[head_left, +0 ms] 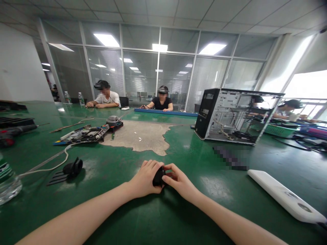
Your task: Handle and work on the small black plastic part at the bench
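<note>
A small black object [158,176] is between my two hands, just above or on the green table [122,217], near its middle. My left hand [145,178] wraps round its left side, with the fingers over the top. On its right side, my right hand [177,178] grips it with thumb and fingers. The fingers cover much of the object, so its full shape is hidden. To the left lies a black clip-like part [73,168] with flat prongs.
A circuit board assembly [87,133] with a white cable lies at left, beside a bottle [9,180]. An open computer case [230,115] stands at right, near a dark blurred item [230,159] and a white device [286,195]. People sit across the table and at far right.
</note>
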Demonstrator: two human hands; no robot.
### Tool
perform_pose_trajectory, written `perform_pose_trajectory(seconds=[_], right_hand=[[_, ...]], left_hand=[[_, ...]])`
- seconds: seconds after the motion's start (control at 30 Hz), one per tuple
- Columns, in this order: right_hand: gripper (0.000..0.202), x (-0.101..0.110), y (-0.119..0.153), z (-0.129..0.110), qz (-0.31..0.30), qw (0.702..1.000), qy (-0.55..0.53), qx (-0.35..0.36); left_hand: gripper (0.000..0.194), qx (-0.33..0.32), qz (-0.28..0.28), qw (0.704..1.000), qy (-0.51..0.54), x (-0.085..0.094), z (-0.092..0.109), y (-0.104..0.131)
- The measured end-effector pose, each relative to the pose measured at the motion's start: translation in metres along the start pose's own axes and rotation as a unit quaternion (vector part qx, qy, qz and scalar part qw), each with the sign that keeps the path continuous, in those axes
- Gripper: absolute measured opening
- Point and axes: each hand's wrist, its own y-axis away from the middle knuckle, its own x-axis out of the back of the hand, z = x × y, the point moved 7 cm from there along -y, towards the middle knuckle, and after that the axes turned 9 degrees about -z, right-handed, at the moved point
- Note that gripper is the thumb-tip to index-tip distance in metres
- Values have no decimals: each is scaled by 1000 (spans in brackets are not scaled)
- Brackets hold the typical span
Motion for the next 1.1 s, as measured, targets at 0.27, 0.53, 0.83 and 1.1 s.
perform_pose_trajectory(seconds=[0.27,0.53,0.83,1.1], right_hand=[[25,1,1,-3,3,1000,5,20],[29,-2,0,-1,-15,1000,12,12],[27,1,-1,-3,12,1000,6,6],[30,-2,2,-6,-21,999,16,34]], left_hand=[[55,2,7,1000,-2,-1,-1,0],[56,3,-2,1000,-5,-1,0,0],[55,3,2,1000,-2,0,-1,0],[59,-1,-4,1000,-7,-1,0,0]])
